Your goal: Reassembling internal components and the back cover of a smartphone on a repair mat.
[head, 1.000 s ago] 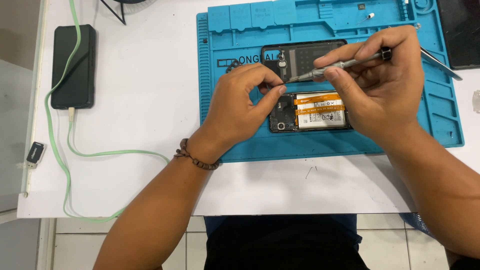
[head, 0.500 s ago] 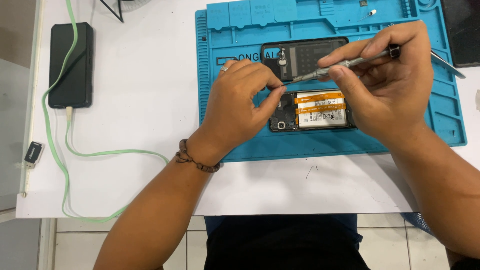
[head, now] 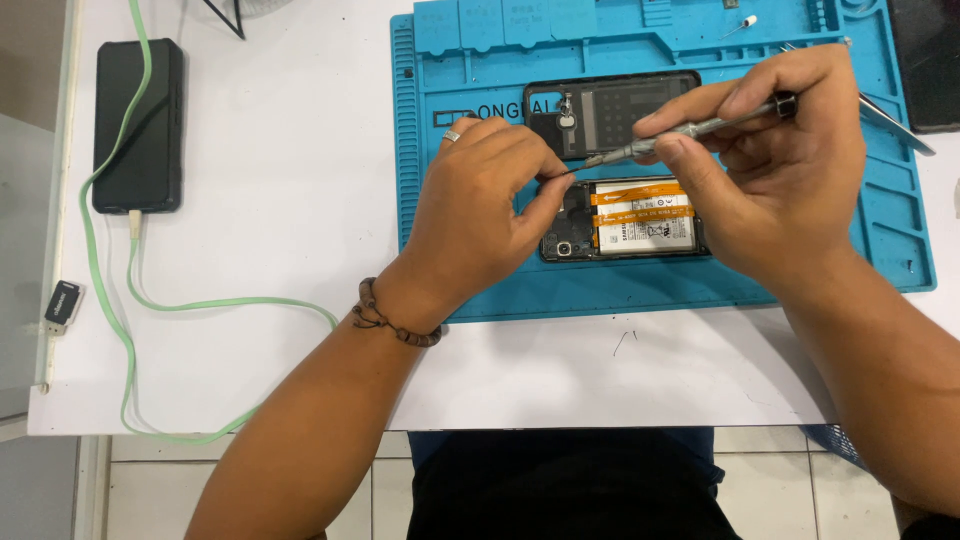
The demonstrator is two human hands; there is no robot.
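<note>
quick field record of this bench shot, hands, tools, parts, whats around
left hand: fingertips pinched at the screwdriver tip, over the opened phone
right hand: holds a precision screwdriver
opened phone: back off, battery and orange flex cables showing
behind it: black back cover
surface: blue repair mat on white table
far left: black phone on a green cable

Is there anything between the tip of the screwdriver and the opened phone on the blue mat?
Nothing visible blocks it. The right hand holds the screwdriver just above the opened phone. The left hand has its fingertips beside the tip, not under it.
</note>
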